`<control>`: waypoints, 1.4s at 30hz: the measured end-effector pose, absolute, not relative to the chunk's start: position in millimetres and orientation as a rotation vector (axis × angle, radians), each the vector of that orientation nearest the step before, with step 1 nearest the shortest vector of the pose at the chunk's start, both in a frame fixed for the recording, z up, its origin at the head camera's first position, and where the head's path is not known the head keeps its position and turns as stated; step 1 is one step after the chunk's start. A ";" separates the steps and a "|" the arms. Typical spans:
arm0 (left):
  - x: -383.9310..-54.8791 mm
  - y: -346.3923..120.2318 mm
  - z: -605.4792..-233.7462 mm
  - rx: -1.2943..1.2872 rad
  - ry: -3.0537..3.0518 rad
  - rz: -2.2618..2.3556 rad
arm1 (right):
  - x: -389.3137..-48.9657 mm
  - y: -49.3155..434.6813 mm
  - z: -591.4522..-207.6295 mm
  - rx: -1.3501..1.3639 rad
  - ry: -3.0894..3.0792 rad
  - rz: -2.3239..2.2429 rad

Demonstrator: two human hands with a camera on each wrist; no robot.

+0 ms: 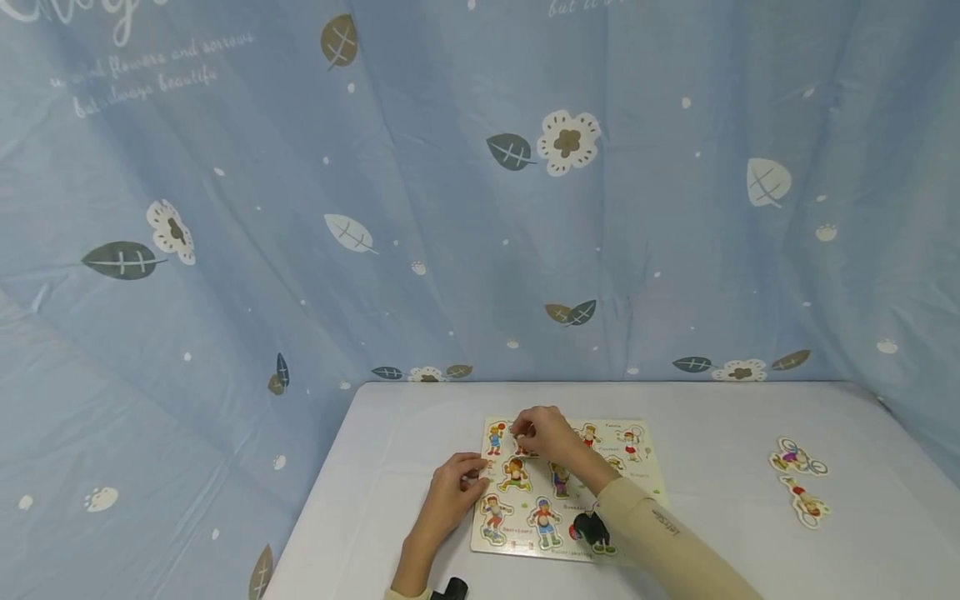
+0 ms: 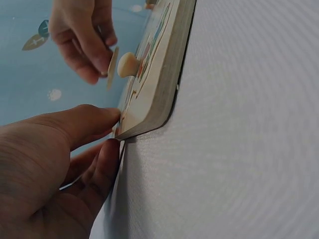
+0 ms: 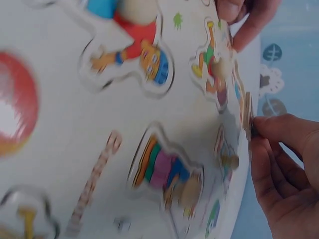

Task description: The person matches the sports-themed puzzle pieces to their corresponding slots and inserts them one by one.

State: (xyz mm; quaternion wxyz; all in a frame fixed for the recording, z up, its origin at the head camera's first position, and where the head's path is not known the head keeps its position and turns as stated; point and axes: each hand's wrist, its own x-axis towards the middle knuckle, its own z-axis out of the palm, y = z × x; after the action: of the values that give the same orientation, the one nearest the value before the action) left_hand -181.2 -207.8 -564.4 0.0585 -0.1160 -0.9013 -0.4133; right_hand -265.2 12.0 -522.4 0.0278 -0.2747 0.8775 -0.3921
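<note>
A wooden peg puzzle board (image 1: 539, 483) with cartoon sports figures lies on the white table. My left hand (image 1: 450, 492) is at its left edge; in the left wrist view the thumb and index finger pinch the board's corner. Over the upper left part of the board, my right hand (image 1: 550, 436) pinches a thin wooden puzzle piece (image 3: 248, 117) between thumb and fingertips. That piece is seen edge-on, a little off the board's face, so its picture is hidden. Round wooden knobs (image 2: 128, 64) stick up from pieces seated in the board.
Two loose puzzle pieces, one with a purple-clad cyclist (image 1: 793, 457) and one with a red-clad figure (image 1: 806, 502), lie on the right of the table. A blue patterned curtain (image 1: 465, 192) hangs behind. A black device (image 1: 592, 530) on the right wrist covers part of the board.
</note>
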 end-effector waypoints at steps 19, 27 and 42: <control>-179.9 -210.1 -564.9 -0.372 -2.708 -1.252 | -270.6 -27.9 -528.7 -0.830 2.711 -1.215; -180.1 -207.7 -562.4 -0.384 -2.712 -1.243 | -272.2 -37.4 -533.5 -0.701 2.736 -1.198; -178.5 -206.0 -558.9 -0.384 -2.725 -1.226 | -270.2 -41.7 -533.4 -0.619 2.729 -1.211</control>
State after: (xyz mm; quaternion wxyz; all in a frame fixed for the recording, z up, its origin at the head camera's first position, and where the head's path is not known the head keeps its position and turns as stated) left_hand -178.5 -206.0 -558.9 0.0644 -0.1272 -0.9027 -0.4060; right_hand -270.2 -41.7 -533.4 0.0463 -0.2027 0.8941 -0.3968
